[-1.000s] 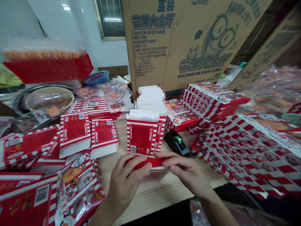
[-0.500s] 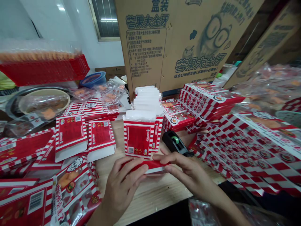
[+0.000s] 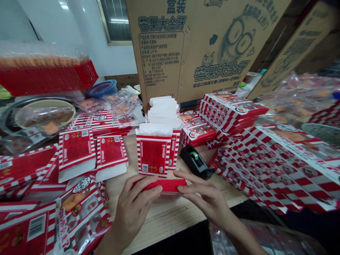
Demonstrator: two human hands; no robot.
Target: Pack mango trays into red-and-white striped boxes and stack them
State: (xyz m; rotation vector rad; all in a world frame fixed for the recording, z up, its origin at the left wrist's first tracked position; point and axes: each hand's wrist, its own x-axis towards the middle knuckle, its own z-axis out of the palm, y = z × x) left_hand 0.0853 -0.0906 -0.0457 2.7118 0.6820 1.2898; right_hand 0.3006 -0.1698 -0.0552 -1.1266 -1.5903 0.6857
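Observation:
Between my two hands, a small red carton (image 3: 173, 185) stands on the wooden table with its red top edge up; its lower part looks clear or pale. My left hand (image 3: 136, 200) grips its left end, the thumb pressing along the top. The right end is held by my right hand (image 3: 203, 194), thumb at the near side and index finger stretched over the far side. Just behind the carton stands an upright red-and-white striped box (image 3: 152, 156), with white-topped packs (image 3: 162, 111) lined up behind it. A black tape dispenser (image 3: 196, 163) lies beyond my right hand.
Striped flat boxes (image 3: 77, 148) and a filled box (image 3: 85, 209) lie at left. Stacked filled boxes (image 3: 287, 163) rise at right. A large cardboard carton (image 3: 164, 53) stands behind, with a red tray (image 3: 47, 78) and blue basket (image 3: 102, 88) at the back left.
The white strip along the carton's near top edge has gone from sight, and the top now shows red. Both hands keep their hold. The whole view has shifted slightly.

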